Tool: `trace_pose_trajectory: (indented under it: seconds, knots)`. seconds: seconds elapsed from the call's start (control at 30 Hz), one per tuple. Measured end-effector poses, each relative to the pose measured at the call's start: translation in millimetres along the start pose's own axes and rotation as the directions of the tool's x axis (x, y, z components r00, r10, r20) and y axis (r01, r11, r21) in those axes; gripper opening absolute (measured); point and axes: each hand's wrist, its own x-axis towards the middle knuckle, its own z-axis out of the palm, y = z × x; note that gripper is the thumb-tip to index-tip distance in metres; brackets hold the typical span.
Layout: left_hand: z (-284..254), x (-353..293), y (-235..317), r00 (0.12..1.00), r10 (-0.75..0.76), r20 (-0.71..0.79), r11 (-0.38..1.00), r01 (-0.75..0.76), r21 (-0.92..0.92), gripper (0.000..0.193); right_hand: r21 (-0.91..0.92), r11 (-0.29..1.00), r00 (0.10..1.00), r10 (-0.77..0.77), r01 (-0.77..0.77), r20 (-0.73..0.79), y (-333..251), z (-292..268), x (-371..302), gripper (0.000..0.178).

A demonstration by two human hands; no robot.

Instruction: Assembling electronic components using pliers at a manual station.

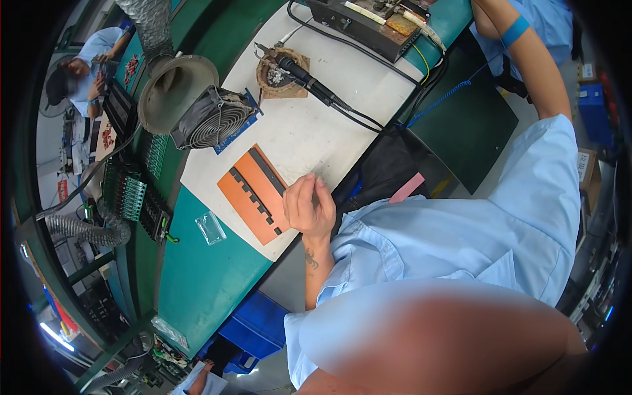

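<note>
My left hand (309,208) rests at the right edge of an orange board (239,192). Its fingers are loosely curled and I see nothing in them. Dark strips run along the board, one long and straight, the other a row of small black pieces. At the upper right my right arm reaches out with a blue band at the wrist. Only the base of my right hand (488,18) shows; its fingers lie beyond the upper edge. A soldering iron (304,78) rests across a round, crusted holder (271,72) on the white mat (342,141).
A small fan (217,122) stands beside a wide duct mouth (172,89). A small clear bag (210,228) lies on the green bench top (204,283). Green circuit boards (131,197) fill a rack to the left. Cables trail from a black box (375,29). Another person (102,49) works far left.
</note>
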Motion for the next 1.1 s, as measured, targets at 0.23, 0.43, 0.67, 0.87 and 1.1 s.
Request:
trace_pose_trajectory:
  seconds: [0.23,0.43,0.67,0.87,1.1]
  knots:
    - [-2,4,0,1.0,0.01,-0.009,1.0,-0.01,-0.023,0.025,-0.389,0.736,0.802,0.597,-0.555,-0.014,-71,-7,27,0.024]
    - [0,5,0,1.0,0.023,-0.021,0.998,-0.024,-0.051,0.025,-0.521,0.591,0.774,0.576,-0.616,-0.261,-111,-31,15,0.018]
    - [-4,3,-2,0.999,0.052,-0.013,0.997,-0.053,-0.063,0.026,-0.296,0.687,0.729,0.507,-0.664,-0.459,-206,-23,58,0.016]
    - [-5,-2,-5,0.998,-0.001,-0.07,0.982,-0.013,-0.188,0.032,0.209,0.974,0.943,0.147,-0.085,-0.3,-195,24,114,0.018]
    - [-20,-8,2,0.986,0.095,-0.137,0.975,-0.12,-0.186,0.037,-0.472,0.56,0.731,0.472,-0.681,-0.494,-173,90,194,0.016]
